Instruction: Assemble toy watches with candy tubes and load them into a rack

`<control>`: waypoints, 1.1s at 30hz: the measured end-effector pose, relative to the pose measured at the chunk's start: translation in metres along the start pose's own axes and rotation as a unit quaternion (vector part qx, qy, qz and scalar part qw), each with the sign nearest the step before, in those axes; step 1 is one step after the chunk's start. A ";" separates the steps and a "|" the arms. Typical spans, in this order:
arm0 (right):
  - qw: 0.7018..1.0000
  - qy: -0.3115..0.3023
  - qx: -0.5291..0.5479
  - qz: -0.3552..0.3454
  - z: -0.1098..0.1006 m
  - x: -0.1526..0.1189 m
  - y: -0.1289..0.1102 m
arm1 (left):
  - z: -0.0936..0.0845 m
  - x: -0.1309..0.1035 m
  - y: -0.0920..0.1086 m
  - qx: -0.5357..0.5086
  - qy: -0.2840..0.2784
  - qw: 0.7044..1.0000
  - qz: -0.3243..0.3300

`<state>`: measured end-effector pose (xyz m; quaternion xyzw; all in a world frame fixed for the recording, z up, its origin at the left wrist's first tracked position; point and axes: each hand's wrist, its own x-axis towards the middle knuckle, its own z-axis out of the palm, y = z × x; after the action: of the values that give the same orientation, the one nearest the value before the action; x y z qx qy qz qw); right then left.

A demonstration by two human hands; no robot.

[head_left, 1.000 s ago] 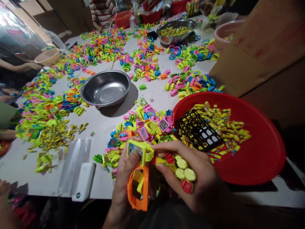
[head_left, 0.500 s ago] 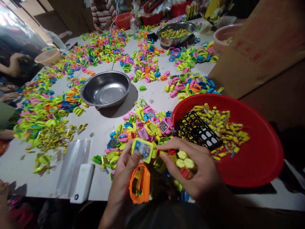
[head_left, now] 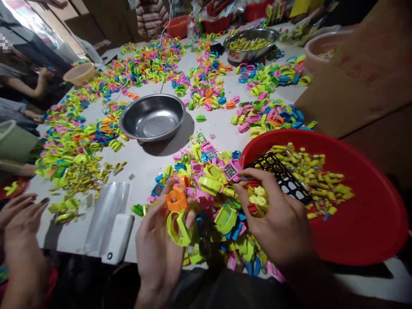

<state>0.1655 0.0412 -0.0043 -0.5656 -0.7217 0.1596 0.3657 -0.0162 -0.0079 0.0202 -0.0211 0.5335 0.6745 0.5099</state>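
Observation:
An orange toy watch (head_left: 177, 198) and a yellow-green toy watch (head_left: 178, 228) rest in my left hand (head_left: 159, 240), its thumb and fingers curled loosely about them. My right hand (head_left: 278, 219) is closed around a bunch of small yellow and red packets (head_left: 258, 199), their ends showing beside the thumb. Beneath and between both hands spreads a heap of mixed toy watches (head_left: 225, 216) in pink, yellow, blue and green. A pink watch with a patterned face (head_left: 231, 171) lies by my right fingertips.
Right of me stands a red basin (head_left: 363, 231) with yellow packets and a black grid (head_left: 291, 189). A steel bowl (head_left: 152, 118) sits mid-table. Left are a white sealer-like device (head_left: 117, 238), clear plastic bags (head_left: 107, 210) and a co-worker's hands (head_left: 22, 214). A cardboard box (head_left: 357, 81) stands right.
The yellow watch with a picture face has left the pinch between my hands. My hands have moved apart, and the view has shifted left. A co-worker's hands have come in at the left.

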 end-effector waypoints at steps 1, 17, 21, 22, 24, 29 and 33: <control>1.000 0.008 -0.014 -0.008 0.001 -0.001 0.001 | 0.001 0.000 -0.003 -0.002 0.003 1.000 -0.002; 0.865 -0.277 0.367 0.200 -0.015 0.004 -0.016 | 0.001 0.001 -0.028 0.062 -0.153 0.979 0.117; 0.702 -0.372 0.528 0.302 -0.014 0.002 -0.021 | 0.001 -0.003 -0.030 0.086 -0.159 0.973 0.143; 0.682 -0.371 0.543 0.320 -0.014 0.002 -0.022 | 0.001 -0.003 -0.030 0.093 -0.156 0.971 0.156; 0.681 -0.355 0.545 0.335 -0.013 0.001 -0.021 | 0.001 -0.004 -0.031 0.099 -0.149 0.967 0.182; 0.701 -0.356 0.525 0.326 -0.011 -0.003 -0.012 | 0.003 -0.003 -0.031 0.108 -0.133 0.960 0.222; 0.681 -0.357 0.544 0.335 -0.013 -0.004 -0.010 | 0.003 -0.001 -0.029 0.124 -0.163 0.946 0.253</control>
<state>0.1681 0.0316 0.0099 -0.3709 -0.3460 0.8258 0.2463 0.0066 -0.0087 0.0015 0.2880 0.5101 0.7041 0.4014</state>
